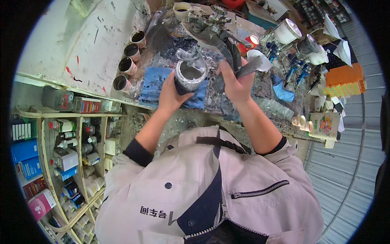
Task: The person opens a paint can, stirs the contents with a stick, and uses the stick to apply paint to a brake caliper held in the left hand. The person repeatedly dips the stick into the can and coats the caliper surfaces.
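My left hand (171,94) is wrapped round a paint-smeared cup (191,77) with dark grey liquid inside. At the cup's far rim is a pale grey sculpted piece (194,57); whether it rests on the rim or stands behind is hard to tell. My right hand (237,81) is closed on a dark grey, ridged piece (248,67), its exact kind unclear. Another dark curved part (231,51) reaches up from beside my fingers toward a round stand (203,34) bearing dark sculpted parts; I cannot tell whether they join. Blue cloth (156,83) lies under the cup.
Several paint cups (131,51) line the bench's left side. Blue spray guns (292,69), a white tub (287,31), a red can (252,40) and an orange box (345,79) crowd the right. Shelves of bottles (67,142) stand at lower left.
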A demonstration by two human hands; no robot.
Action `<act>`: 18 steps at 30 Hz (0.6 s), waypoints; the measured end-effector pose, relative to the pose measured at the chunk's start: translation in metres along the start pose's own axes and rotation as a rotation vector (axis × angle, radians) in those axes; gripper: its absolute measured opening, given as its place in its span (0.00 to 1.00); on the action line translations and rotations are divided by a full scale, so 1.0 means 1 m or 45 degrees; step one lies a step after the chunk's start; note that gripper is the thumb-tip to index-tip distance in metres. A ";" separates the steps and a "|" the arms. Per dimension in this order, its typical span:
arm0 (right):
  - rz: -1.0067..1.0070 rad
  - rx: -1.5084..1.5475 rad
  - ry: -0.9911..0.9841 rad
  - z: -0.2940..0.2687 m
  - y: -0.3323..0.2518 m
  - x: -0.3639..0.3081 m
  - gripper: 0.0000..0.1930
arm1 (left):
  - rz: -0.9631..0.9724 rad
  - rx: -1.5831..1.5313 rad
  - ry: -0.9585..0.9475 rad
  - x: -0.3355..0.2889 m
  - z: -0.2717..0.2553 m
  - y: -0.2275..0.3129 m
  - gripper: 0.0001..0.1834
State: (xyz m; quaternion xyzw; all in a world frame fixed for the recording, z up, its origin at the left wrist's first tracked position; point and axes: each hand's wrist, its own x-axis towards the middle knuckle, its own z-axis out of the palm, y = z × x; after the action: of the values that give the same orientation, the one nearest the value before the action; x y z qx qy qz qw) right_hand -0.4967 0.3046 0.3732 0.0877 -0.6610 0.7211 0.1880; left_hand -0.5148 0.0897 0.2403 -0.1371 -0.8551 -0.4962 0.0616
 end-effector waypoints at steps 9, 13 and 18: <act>-0.090 -0.308 -0.031 0.008 0.011 -0.004 0.14 | 0.094 -0.717 0.025 -0.020 -0.021 0.131 0.28; -0.274 -0.276 -0.092 0.023 0.021 -0.012 0.17 | -0.097 -0.736 0.025 -0.011 -0.039 0.172 0.22; -0.556 -0.453 -0.082 0.024 0.022 -0.017 0.25 | -0.316 -0.703 0.170 -0.009 -0.043 0.183 0.12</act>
State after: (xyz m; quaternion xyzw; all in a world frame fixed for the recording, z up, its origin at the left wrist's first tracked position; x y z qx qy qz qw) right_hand -0.4926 0.2773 0.3490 0.2165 -0.7482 0.5330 0.3304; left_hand -0.4533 0.1369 0.4123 -0.0103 -0.6923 -0.7213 0.0169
